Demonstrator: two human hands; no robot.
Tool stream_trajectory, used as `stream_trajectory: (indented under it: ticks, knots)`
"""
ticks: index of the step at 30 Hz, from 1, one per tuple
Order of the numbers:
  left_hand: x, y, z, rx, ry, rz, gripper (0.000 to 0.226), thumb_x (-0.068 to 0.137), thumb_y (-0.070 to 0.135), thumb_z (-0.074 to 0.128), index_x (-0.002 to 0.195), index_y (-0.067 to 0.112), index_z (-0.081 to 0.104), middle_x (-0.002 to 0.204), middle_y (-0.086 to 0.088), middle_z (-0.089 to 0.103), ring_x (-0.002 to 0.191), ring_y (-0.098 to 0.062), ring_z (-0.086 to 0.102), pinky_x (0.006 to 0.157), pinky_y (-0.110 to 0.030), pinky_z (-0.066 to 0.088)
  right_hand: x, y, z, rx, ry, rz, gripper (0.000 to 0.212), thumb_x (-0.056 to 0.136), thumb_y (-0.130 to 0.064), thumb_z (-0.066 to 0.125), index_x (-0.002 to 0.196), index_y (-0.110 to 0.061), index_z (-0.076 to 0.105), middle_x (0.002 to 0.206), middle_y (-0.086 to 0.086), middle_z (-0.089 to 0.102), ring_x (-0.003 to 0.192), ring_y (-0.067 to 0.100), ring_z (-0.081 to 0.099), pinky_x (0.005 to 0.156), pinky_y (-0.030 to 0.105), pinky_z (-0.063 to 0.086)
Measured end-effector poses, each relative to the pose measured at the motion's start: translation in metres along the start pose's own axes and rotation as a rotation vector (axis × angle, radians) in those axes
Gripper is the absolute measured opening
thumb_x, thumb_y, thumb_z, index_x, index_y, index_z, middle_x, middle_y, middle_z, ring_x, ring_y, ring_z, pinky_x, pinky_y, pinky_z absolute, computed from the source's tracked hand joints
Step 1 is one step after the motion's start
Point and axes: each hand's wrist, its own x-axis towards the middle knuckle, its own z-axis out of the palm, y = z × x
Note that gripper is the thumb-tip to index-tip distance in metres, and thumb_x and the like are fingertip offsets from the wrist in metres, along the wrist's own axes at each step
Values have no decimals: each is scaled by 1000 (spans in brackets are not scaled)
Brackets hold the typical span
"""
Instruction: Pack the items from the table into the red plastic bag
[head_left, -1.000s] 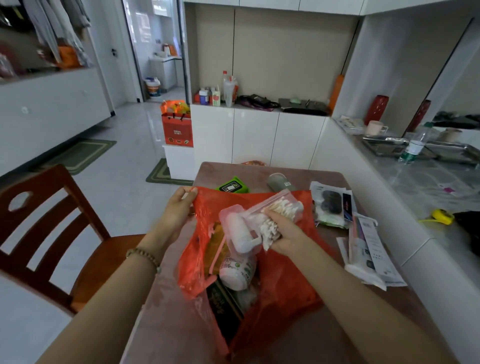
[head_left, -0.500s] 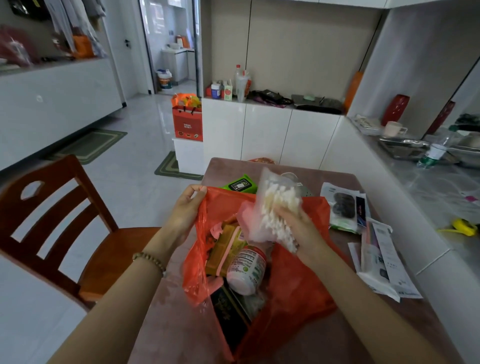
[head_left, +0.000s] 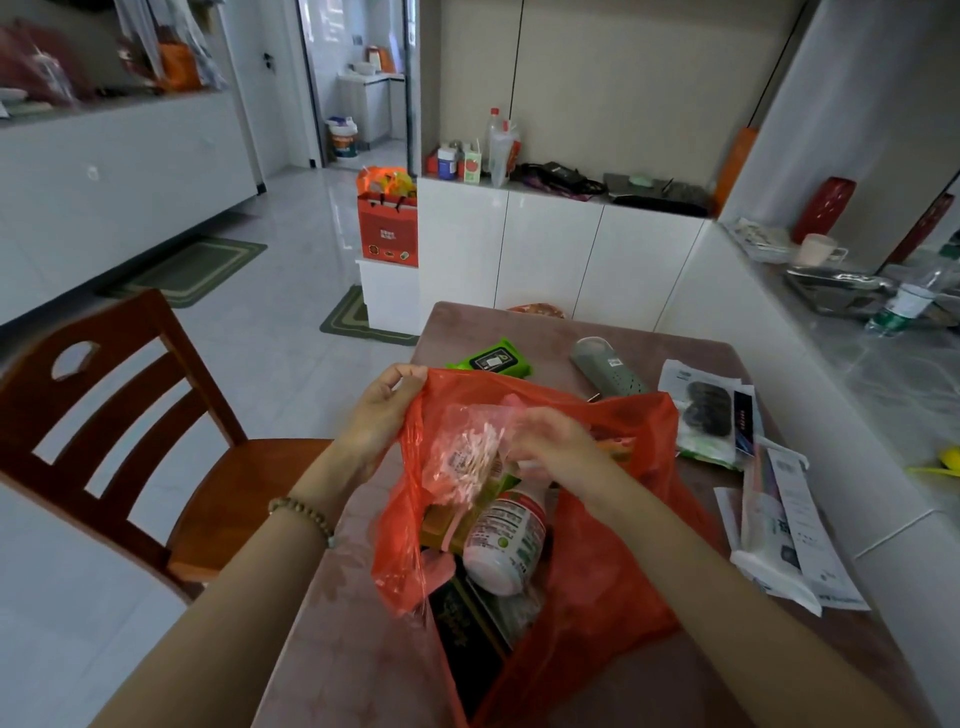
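Observation:
The red plastic bag (head_left: 597, 582) lies open on the brown table (head_left: 363, 623). My left hand (head_left: 382, 410) pinches the bag's far left rim and holds it up. My right hand (head_left: 556, 449) is inside the bag's mouth, fingers curled on a clear pouch of cotton swabs (head_left: 467, 457) that sits partly behind the red film. Below it in the bag lie a white bottle with a pink label (head_left: 506, 540), a yellow-green packet (head_left: 447, 525) and a dark box (head_left: 467, 639). On the table beyond are a green wipes pack (head_left: 496, 358) and a grey case (head_left: 608, 366).
A packet with a dark item (head_left: 709, 421) and several white papers and sachets (head_left: 784, 530) lie on the table's right side. A white counter (head_left: 883, 374) runs along the right. A wooden chair (head_left: 130, 431) stands left of the table.
My right hand has carried the swab pouch from above the bag down into its mouth. My left hand has kept its hold on the rim.

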Motion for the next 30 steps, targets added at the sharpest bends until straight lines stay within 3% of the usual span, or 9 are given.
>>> stream_trajectory:
  ticks: [3,8,11,15,18,22,25,28,30]
  knots:
    - [13,-5,-6,164,47,-8,21,95,33,51,83,17,58,65,-3,58,50,-9,55,49,-19,47,6,-10,-28,137,-26,-45,26,90,-15,59,116,-10,59,112,8,64,92,22,66,70,23,55]
    - [61,-12,-11,338,38,-94,26,90,38,58,90,12,54,75,-5,60,63,-17,54,60,-28,45,44,-24,-66,356,-43,-80,20,93,-22,54,110,-14,60,116,5,66,98,22,67,84,31,56]
    - [100,-16,0,375,37,-82,24,91,36,58,94,12,53,86,-2,64,62,-13,53,54,-17,48,86,-29,-84,506,-20,-61,19,92,-22,55,107,-13,60,121,11,62,101,23,66,84,30,57]
    - [159,-30,19,310,34,-164,30,90,36,58,104,9,54,101,-8,62,69,-15,56,62,-25,50,155,-21,-95,625,11,72,36,88,-23,62,120,-10,54,136,16,51,106,25,61,82,31,54]
    - [207,-54,32,318,37,-265,46,90,37,59,121,5,49,107,-10,58,80,-17,57,64,-26,50,209,-6,-94,632,0,181,62,87,-25,62,141,-9,36,146,16,39,115,28,53,97,35,47]
    - [259,-88,39,315,96,-417,31,85,43,63,98,18,49,82,-1,50,83,-23,54,78,-38,50,265,20,-84,632,28,323,47,93,-24,55,137,-16,41,148,16,37,134,34,39,113,42,33]
    - [290,-115,41,179,142,-532,33,81,43,69,101,22,55,96,-2,56,93,-25,56,81,-38,49,310,47,-74,589,34,406,49,93,-27,54,137,-11,42,147,15,39,136,31,37,112,41,33]
    - [311,-144,44,76,140,-573,29,86,40,64,105,20,57,108,0,61,89,-17,60,72,-29,51,343,71,-61,577,57,487,62,90,-30,59,142,-9,34,150,13,34,135,29,38,106,39,37]
    - [325,-154,47,33,95,-558,42,89,44,58,115,12,57,118,-4,63,82,-9,65,59,-22,52,359,84,-53,577,33,528,66,89,-33,59,144,-9,30,150,13,33,136,28,36,106,38,36]
